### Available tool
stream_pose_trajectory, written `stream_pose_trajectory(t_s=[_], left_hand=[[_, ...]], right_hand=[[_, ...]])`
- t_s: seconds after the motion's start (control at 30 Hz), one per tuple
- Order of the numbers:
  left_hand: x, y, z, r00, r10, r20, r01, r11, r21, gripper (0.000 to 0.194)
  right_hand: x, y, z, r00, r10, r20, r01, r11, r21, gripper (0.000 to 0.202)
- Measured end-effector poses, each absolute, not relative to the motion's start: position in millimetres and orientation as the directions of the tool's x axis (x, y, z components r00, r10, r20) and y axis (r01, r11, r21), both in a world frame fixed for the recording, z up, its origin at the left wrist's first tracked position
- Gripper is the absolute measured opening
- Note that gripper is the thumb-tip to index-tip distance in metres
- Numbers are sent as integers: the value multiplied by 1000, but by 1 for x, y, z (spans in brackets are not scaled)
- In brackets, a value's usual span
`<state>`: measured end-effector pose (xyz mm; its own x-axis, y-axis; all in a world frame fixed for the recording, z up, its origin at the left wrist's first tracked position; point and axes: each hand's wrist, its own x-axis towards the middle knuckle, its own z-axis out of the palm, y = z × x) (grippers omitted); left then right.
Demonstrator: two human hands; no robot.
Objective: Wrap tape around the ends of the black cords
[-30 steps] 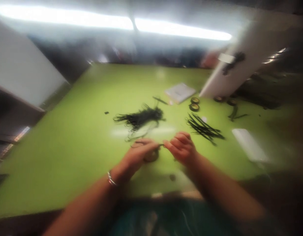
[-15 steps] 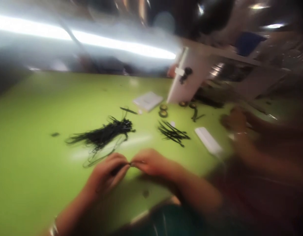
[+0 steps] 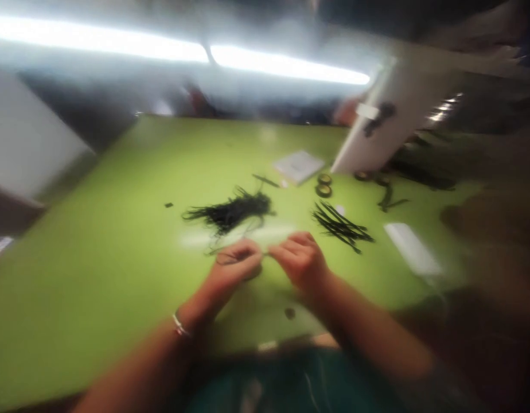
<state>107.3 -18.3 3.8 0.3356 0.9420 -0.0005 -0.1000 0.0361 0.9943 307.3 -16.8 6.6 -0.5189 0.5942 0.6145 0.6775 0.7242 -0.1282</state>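
My left hand [image 3: 234, 267] and my right hand [image 3: 303, 259] meet over the front middle of the green table [image 3: 131, 275], fingertips pinched and almost touching. Between them runs a thin black cord [image 3: 265, 253], part of which curves over the fingers of my left hand; blur hides its ends. Just beyond my left hand lies a tangled bundle of black cords [image 3: 234, 211]. To the right of it, several separate black cords [image 3: 340, 225] with thicker tips lie side by side, beyond my right hand.
Farther back are a white pad [image 3: 298, 166], a dark pen [image 3: 265, 180] and two tape rolls [image 3: 323, 186]. A white panel [image 3: 372, 132] stands at the right rear. A white power strip [image 3: 411, 248] lies at right, beside another person's blurred arm. A lit tube [image 3: 286, 64] spans the back.
The view has swung left, so the table and its items appear farther right. Both hands stay pinched together on the cord; my right hand's fingers are more curled and raised.
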Motion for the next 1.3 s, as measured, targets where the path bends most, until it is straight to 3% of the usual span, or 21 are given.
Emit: stream_pose_trajectory(t_s=[0.1, 0.17, 0.27, 0.37, 0.47, 0.6, 0.7, 0.8, 0.9, 1.0, 1.1, 1.2, 1.3], left_hand=[[104, -13, 3, 271, 922, 277, 185, -332, 925, 11], [102, -12, 1, 311, 864, 395, 299, -484, 822, 6], [102, -15, -2, 404, 808, 429, 383, -576, 722, 6], [103, -17, -5, 450, 789, 417, 420, -600, 681, 6], [101, -16, -4, 479, 780, 402, 374, -596, 711, 7], [97, -13, 4, 462, 839, 286, 317, -458, 831, 10], [94, -12, 14, 450, 893, -11, 244, -111, 963, 16], [95, -13, 17, 463, 854, -236, 132, 197, 972, 34], [96, -14, 12, 423, 869, -257, 128, 224, 966, 38], [96, -13, 4, 384, 911, -150, 211, 71, 975, 30], [97, -11, 0, 388, 914, 119, 370, -272, 888, 18], [99, -10, -1, 480, 794, 372, 377, -570, 730, 10], [102, -13, 0, 522, 712, 470, 332, -677, 657, 8]], right_hand=[[307, -10, 10, -493, 672, 552, 656, 704, -272, 19], [307, -9, 13, -517, 698, 496, 675, 688, -264, 20], [303, -11, 11, -601, 703, 380, 678, 700, -224, 15], [300, -12, 4, -631, 712, 307, 635, 702, -323, 19], [302, -12, 3, -600, 723, 344, 606, 691, -394, 19], [309, -15, 9, -580, 654, 485, 681, 717, -151, 19], [312, -19, 12, -596, 570, 566, 696, 718, 9, 17], [310, -21, 11, -595, 520, 612, 692, 720, 61, 17], [306, -20, 10, -598, 540, 592, 680, 733, 19, 18], [303, -17, 11, -609, 596, 523, 669, 740, -64, 27], [303, -12, 13, -616, 661, 429, 665, 728, -166, 25], [302, -12, 18, -614, 741, 272, 672, 672, -312, 24], [303, -18, 23, -582, 801, 144, 647, 562, -516, 23]])
